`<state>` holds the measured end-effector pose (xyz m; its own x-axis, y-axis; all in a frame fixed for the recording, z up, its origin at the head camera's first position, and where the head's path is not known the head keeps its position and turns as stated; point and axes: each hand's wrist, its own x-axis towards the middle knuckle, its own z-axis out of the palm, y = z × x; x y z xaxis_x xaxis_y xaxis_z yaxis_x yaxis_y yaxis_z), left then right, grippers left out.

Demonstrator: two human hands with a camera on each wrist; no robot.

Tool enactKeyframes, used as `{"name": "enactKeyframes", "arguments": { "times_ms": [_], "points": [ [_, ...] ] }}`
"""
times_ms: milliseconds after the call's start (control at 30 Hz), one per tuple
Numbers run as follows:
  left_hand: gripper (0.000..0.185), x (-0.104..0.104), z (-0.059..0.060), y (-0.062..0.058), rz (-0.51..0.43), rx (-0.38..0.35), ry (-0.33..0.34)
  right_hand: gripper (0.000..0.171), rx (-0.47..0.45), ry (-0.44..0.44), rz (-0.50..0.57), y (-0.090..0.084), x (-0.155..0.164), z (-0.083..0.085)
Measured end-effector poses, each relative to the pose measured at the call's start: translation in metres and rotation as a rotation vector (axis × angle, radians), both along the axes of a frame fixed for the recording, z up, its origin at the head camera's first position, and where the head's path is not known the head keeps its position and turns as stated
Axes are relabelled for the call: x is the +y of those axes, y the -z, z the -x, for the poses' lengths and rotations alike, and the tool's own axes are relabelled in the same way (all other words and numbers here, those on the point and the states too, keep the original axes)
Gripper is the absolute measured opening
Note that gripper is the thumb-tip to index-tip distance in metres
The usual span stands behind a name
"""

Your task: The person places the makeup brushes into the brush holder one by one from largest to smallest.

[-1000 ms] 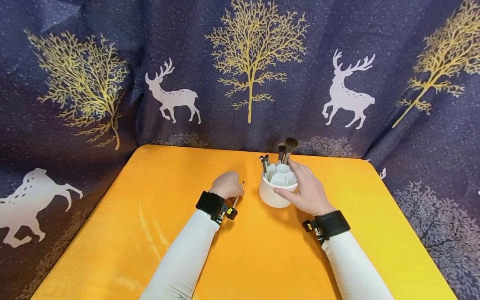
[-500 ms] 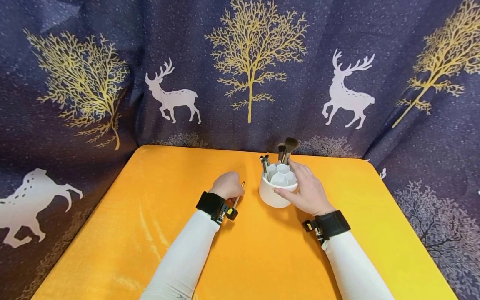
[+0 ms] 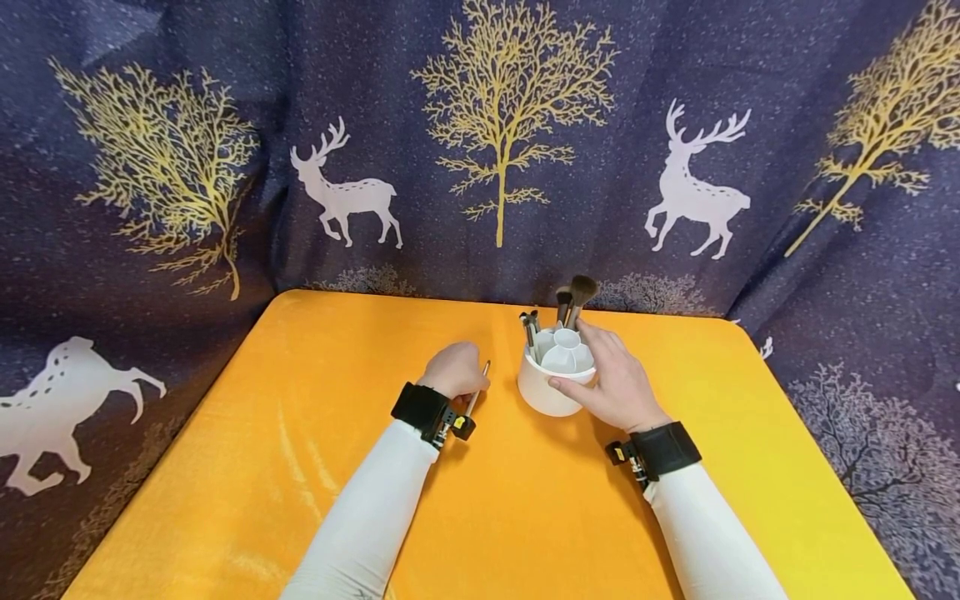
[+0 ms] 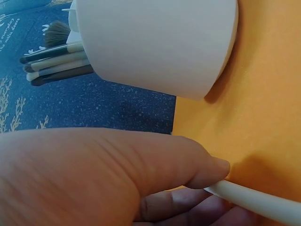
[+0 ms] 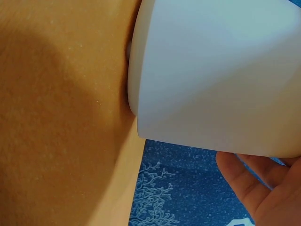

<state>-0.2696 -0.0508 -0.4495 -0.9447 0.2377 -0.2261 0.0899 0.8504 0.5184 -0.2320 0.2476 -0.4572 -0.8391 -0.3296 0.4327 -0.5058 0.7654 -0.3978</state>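
My left hand is over the cloth, pinching a slim makeup brush between thumb and fingers. In the left wrist view the brush's pale handle sticks out past the thumb tip, and the hand covers the rest. A round white makeup brush holder with inner compartments stands to its right. My right hand grips the holder's right side, thumb at the front and fingers at the back. Two large fluffy brushes stand in a rear compartment. Several thinner brushes lean in the left one.
An orange-yellow cloth covers the table. Behind the table's back edge hangs a dark blue curtain printed with trees and white deer. A strap with a small camera sits on each wrist.
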Motion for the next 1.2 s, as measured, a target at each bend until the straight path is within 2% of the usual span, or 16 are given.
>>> {"name": "enactKeyframes", "arguments": {
  "times_ms": [300, 500, 700, 900, 1200],
  "points": [
    [0.047, 0.0, -0.001, -0.01, -0.006, 0.038, -0.005, 0.104, 0.005, -0.002, -0.001, -0.001, 0.0, 0.0],
    [0.05, -0.003, -0.002, -0.017, -0.032, 0.101, 0.014, 0.104, 0.008, -0.005, 0.001, 0.0, 0.0, 0.0],
    [0.049, -0.004, -0.004, -0.024, -0.075, 0.143, 0.016, 0.104, 0.005, -0.004, 0.003, 0.0, 0.0, 0.0],
    [0.045, -0.002, -0.002, -0.028, -0.086, 0.175, -0.009, 0.104, 0.0, -0.004, 0.003, 0.0, -0.001, 0.0],
    [0.039, 0.001, -0.007, -0.036, -0.153, 0.295, -0.013, 0.104, 0.0, -0.002, 0.0, 0.0, 0.0, 0.0]
  ]
}}
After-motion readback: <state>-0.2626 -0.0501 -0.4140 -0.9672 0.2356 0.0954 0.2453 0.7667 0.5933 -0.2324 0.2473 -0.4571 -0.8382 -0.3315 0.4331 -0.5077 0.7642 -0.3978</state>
